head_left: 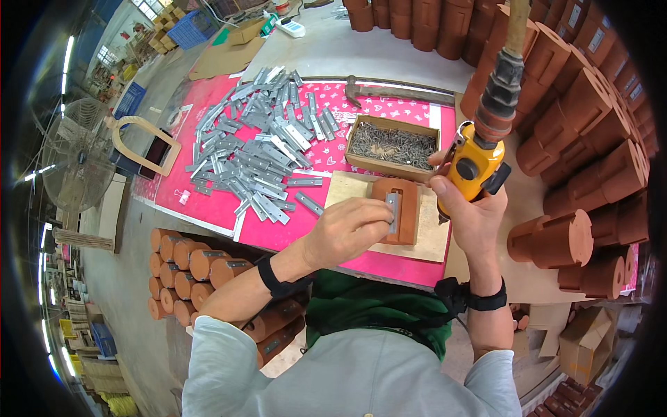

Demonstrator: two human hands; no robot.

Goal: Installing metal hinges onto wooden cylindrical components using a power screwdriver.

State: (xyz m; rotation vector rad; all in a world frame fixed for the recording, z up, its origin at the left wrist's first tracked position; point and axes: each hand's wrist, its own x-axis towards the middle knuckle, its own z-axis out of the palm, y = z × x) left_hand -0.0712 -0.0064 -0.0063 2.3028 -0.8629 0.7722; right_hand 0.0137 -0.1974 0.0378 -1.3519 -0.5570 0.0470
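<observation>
My left hand (351, 233) has its fingers pinched together at a small grey metal plate (394, 210). The plate lies in the slot of a reddish-brown cylinder-like piece (410, 215), which rests on a pale wooden board (432, 233). Whether a screw is also between those fingertips is hidden. Held in my right hand (479, 219) is a yellow power screwdriver (479, 167), its bit pointing down just right of the brown piece. A cardboard box (361, 161) of loose screws sits beyond the board.
Many grey metal plates (260, 156) are heaped on the pink tabletop to the left. A hammer (396, 92) lies at the back. Brown cylinders (556, 240) stand stacked on the right, and more cylinders (184, 267) are piled below the table's left side. A fan (80, 153) stands far left.
</observation>
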